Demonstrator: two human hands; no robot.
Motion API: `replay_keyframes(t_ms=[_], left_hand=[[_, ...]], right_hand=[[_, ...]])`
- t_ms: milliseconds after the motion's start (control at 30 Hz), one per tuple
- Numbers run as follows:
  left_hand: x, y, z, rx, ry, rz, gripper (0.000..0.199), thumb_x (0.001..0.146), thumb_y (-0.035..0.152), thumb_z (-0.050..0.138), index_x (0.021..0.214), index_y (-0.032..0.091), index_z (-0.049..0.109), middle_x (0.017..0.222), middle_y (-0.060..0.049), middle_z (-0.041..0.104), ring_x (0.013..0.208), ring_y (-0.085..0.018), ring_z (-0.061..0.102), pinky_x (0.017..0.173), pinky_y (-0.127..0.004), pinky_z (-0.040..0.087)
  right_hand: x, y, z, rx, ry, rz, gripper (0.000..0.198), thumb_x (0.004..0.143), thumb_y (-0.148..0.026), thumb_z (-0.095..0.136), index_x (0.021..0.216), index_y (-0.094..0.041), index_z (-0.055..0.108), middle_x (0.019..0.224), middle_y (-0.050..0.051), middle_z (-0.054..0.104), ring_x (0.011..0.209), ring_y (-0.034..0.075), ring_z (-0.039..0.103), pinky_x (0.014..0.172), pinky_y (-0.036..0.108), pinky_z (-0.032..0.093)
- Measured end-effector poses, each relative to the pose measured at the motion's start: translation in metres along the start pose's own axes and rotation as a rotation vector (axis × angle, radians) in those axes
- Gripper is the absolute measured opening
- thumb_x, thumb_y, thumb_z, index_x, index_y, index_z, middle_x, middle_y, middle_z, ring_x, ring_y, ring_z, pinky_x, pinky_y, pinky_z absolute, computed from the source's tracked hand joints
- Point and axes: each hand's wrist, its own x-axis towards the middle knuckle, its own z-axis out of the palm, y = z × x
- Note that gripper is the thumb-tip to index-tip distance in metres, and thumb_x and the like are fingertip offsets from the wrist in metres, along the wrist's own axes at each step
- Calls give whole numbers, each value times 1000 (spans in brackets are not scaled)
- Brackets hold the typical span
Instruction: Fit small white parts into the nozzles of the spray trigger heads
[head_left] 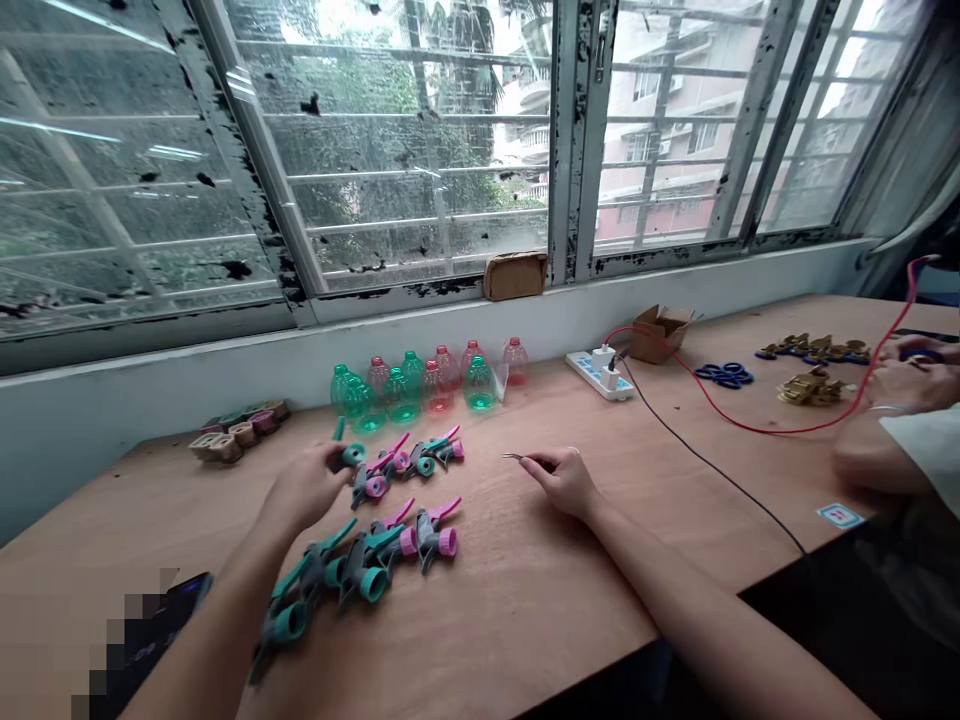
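Note:
My left hand point(309, 484) is closed around a grey and teal spray trigger head point(353, 455), at the left end of the back row of spray heads. Beside it lie more grey trigger heads with pink or teal levers and collars, such as a pink one point(375, 486). A front row, with a teal-collared head point(373, 584) and a pink-collared head point(447, 542), lies nearer to me. My right hand point(561, 484) rests on the table to the right, pinching metal tweezers point(511, 456) whose tips point left.
Green and red bottles point(401, 395) stand below the window. At the left are small patterned blocks point(240, 432) and a phone point(161, 640). A power strip point(600, 376), red cable point(720, 410), cardboard box point(658, 335) and blue scissors point(724, 375) lie right, near another person's hands point(904, 375).

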Motion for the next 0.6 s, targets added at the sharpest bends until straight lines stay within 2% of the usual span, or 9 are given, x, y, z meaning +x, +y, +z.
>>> replay_keyframes(t_ms=[33, 67, 167, 267, 400, 600], left_hand=[[-6, 24, 1, -102, 36, 46, 25, 74, 34, 55, 91, 19, 64, 90, -5, 65, 82, -23, 59, 70, -28, 43], [-14, 49, 5, -224, 20, 108, 24, 74, 33, 56, 93, 20, 64, 90, -4, 65, 81, -21, 59, 71, -27, 44], [-39, 120, 36, -460, -88, 303, 14, 75, 21, 54, 85, 20, 63, 86, -3, 64, 78, -17, 59, 69, -24, 43], [-58, 160, 75, -510, -180, 403, 14, 71, 14, 56, 83, 19, 62, 82, -2, 62, 74, -16, 56, 66, -24, 41], [-65, 164, 109, -545, -174, 371, 15, 73, 13, 53, 84, 20, 60, 87, -3, 61, 81, -17, 55, 70, -26, 39], [-62, 150, 122, -608, -129, 250, 17, 80, 17, 49, 94, 21, 58, 99, -4, 59, 89, -18, 55, 78, -26, 40]], right_hand=[[0, 1, 0, 12, 8, 3, 33, 85, -40, 53, 82, -16, 74, 65, 3, 69, 56, 13, 56, 53, 22, 39], [0, 1, 0, 20, 17, 11, 33, 84, -40, 53, 83, -16, 74, 65, 4, 69, 55, 14, 56, 52, 22, 39], [0, 2, -1, 25, 44, 33, 32, 84, -41, 55, 82, -15, 74, 64, 4, 68, 55, 14, 56, 52, 23, 40], [0, 1, -3, 36, 56, 32, 31, 84, -40, 54, 82, -16, 74, 67, 4, 69, 59, 15, 59, 55, 23, 42], [1, 2, -6, 71, 51, 32, 30, 85, -39, 53, 84, -16, 73, 71, 4, 70, 63, 16, 60, 57, 23, 44], [0, 4, -6, 66, 35, 44, 32, 84, -41, 55, 81, -15, 74, 65, 4, 67, 57, 14, 57, 52, 22, 40]])
